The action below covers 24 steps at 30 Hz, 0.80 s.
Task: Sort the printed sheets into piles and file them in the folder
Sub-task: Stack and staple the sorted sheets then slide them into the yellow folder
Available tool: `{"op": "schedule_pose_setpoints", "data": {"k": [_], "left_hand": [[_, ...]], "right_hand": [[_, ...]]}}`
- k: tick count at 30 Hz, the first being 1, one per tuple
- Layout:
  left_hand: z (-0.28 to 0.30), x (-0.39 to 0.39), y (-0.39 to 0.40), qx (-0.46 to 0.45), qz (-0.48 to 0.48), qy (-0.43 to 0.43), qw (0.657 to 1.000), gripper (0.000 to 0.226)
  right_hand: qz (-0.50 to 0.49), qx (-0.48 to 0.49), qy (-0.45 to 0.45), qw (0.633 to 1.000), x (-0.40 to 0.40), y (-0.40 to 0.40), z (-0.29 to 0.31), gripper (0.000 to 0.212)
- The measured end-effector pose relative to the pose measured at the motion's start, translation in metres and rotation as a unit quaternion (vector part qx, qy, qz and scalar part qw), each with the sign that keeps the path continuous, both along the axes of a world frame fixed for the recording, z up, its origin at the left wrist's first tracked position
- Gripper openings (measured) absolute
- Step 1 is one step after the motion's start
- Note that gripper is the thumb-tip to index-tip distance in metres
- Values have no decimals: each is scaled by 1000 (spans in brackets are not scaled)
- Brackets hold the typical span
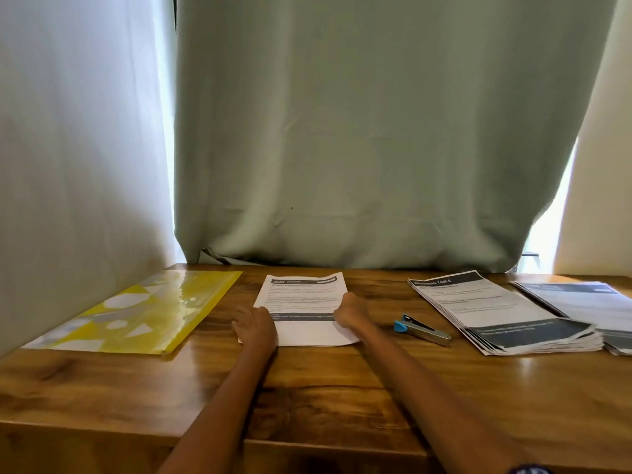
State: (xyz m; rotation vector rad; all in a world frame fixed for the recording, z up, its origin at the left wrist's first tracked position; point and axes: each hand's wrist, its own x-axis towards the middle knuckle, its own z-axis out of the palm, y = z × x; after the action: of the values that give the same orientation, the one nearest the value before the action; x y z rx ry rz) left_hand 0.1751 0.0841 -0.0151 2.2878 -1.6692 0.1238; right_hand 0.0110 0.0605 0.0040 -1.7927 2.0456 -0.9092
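Blue stapler (pixel 421 330), wooden table (pixel 342 398), curtain (pixel 359 131)

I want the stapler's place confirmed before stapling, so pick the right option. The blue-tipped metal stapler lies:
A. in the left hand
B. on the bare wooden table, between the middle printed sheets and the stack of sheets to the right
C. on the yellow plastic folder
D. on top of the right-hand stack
B: the blue-tipped metal stapler lies on the wooden table, right of the middle printed sheets and left of the stack of sheets.
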Motion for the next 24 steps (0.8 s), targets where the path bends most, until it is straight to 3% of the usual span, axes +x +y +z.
{"op": "schedule_pose_setpoints", "data": {"k": [5, 9, 13, 17, 20, 24], "left_hand": [[2, 4, -24, 2, 18, -15, 1000, 33], [-2, 9, -41, 6, 21, -44, 999, 34], [-5, 10, -51, -1, 29, -70, 997, 41], [1, 11, -50, -49, 42, -102, 993, 62], [9, -4, -44, -56, -31, -79, 995, 66], [22, -48, -27, -63, -202, -35, 977, 48]], "right_hand": [[-14, -34, 3, 999, 10, -24, -13, 32], [-16, -36, 67, 997, 13, -37, -17, 38], [-17, -42, 111, 993, 9, -35, -6, 74], [2, -115, 47, 992, -3, -18, 25, 79], [20, -141, 9, 990, -23, -4, 35, 69], [-1, -173, -21, 985, -74, 10, 31, 54]]}}
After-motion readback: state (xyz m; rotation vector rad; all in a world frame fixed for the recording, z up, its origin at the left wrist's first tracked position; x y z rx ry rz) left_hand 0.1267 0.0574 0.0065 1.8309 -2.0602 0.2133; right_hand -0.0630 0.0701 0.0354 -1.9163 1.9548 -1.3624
